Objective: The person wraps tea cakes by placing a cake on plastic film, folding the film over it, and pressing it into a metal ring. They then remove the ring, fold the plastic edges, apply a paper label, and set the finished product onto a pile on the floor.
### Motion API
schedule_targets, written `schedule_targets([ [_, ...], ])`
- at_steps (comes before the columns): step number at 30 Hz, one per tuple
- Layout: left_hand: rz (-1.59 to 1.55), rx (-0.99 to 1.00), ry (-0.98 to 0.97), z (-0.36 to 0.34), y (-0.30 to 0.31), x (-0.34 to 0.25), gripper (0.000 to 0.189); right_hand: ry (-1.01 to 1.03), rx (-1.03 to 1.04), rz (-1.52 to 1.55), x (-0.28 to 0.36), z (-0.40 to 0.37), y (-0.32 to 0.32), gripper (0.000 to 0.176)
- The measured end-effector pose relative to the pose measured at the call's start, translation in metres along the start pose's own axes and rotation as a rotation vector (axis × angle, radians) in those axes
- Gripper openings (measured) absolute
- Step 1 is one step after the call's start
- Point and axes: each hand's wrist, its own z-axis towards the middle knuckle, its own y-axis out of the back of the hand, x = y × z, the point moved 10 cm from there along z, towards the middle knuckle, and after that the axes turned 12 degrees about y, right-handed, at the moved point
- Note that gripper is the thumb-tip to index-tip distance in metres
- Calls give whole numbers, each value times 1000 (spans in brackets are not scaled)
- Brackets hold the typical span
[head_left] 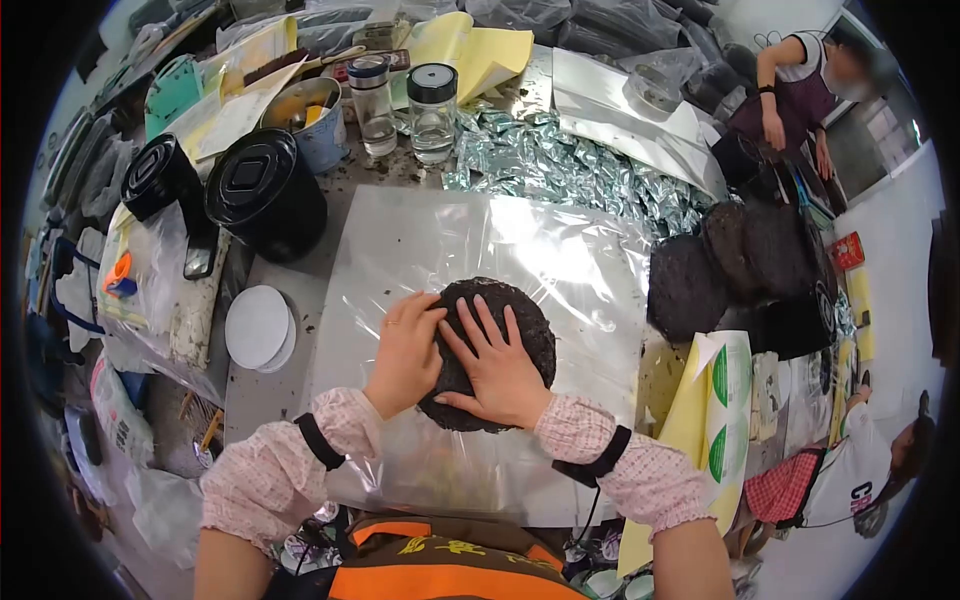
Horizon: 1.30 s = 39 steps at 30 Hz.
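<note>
A dark, round, rough-surfaced cake (pixel 530 335) of pressed material lies on a clear plastic sheet (pixel 400 240) in the middle of the table. My right hand (pixel 495 370) rests flat on top of it, fingers spread. My left hand (pixel 405 352) lies at the cake's left edge, its fingers bent slightly and their tips touching the rim. Both wrists wear black bands over patterned sleeve covers. The cake's underside is hidden.
Dark round cakes (pixel 685 288) are piled at the right. Crumpled foil packets (pixel 540 160), two lidded jars (pixel 433 115) and black canisters (pixel 267 195) stand at the back and left. White discs (pixel 257 328) lie left of the sheet. Two other people (pixel 800 90) are at the right.
</note>
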Motion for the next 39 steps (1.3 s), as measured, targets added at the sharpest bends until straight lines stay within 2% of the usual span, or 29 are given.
schedule_targets([
  [1,323,-18,-77,-2,-1,-18,55,1,29,-1,-1,0,-3,97],
  [4,324,238,-703,-9,-33,-68,65,-12,134,12,-6,0,-21,94],
  [7,211,516,-750,-5,-69,-71,86,-15,175,33,-7,0,-36,91],
  [10,212,610,-757,0,-82,-65,91,-23,160,63,-10,-2,-46,89],
  [14,302,639,-766,3,-95,-58,91,-10,238,60,-23,-3,-68,87],
  [16,309,598,-768,1,-94,-59,87,5,158,-150,-23,-6,-91,89],
  [18,309,588,-762,2,-87,-65,86,-59,411,63,-21,-1,-77,86],
  [19,280,578,-748,1,-82,-68,84,-85,503,19,-20,4,-71,85],
  [22,118,463,-622,-19,-40,-75,77,-36,248,-113,-21,4,-58,88],
  [23,44,417,-563,-38,-15,-78,75,-27,171,-68,-25,3,-60,89],
  [24,125,504,-542,-69,7,-83,68,-18,97,-16,-22,0,-57,91],
  [25,204,587,-514,-100,23,-80,60,-27,126,-14,-20,0,-53,94],
  [28,649,358,-734,-164,38,-54,31,-22,110,-54,-17,2,-48,102],
  [31,398,14,-757,-163,106,-83,23,-6,93,-80,-19,2,-47,101],
  [35,10,535,-1106,-250,52,-57,50,-2,79,-95,-15,0,-45,100],
  [36,-163,744,-521,-204,18,-22,56,1,84,-107,-14,1,-45,100],
  [38,49,555,-85,-137,-16,52,73,-8,86,-124,-13,0,-45,100],
  [39,405,197,-249,-111,-1,56,83,-18,88,-122,-13,0,-45,100],
])
